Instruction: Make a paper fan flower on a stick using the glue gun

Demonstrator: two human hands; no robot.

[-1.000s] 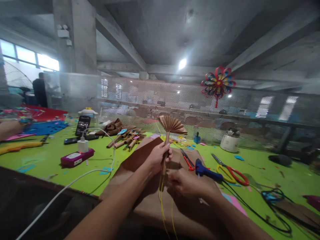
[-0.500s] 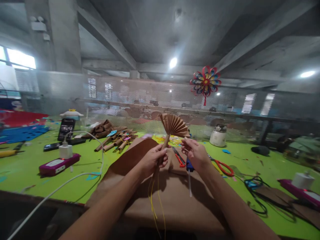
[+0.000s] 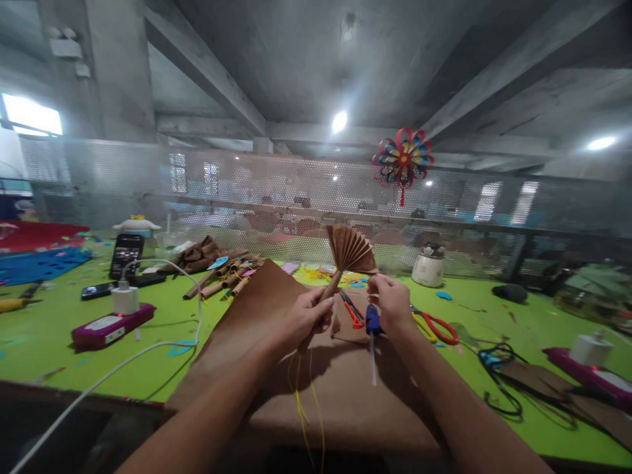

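Note:
My left hand (image 3: 306, 317) is closed round the rolled brown stick of a pleated brown paper fan (image 3: 349, 251), holding it tilted up over a large sheet of brown paper (image 3: 276, 342). Thin yellow strings (image 3: 303, 395) hang from the stick below that hand. My right hand (image 3: 390, 304) is closed round a blue glue gun (image 3: 372, 324), its white glue stick pointing back toward me. The gun's nozzle is near the fan's base, hidden by the fingers.
On the green table (image 3: 74, 355) lie red scissors (image 3: 437, 326), a small red cutter (image 3: 351, 309), rolled brown paper sticks (image 3: 222, 280), a phone (image 3: 126, 253), a purple power bank with a white charger (image 3: 111, 322) and black cords (image 3: 498, 382). A mesh screen (image 3: 276, 191) backs the table.
My right hand left the paper sheet, picked up the blue glue gun and raised it beside the fan. The fan tilted slightly right. The view turned right.

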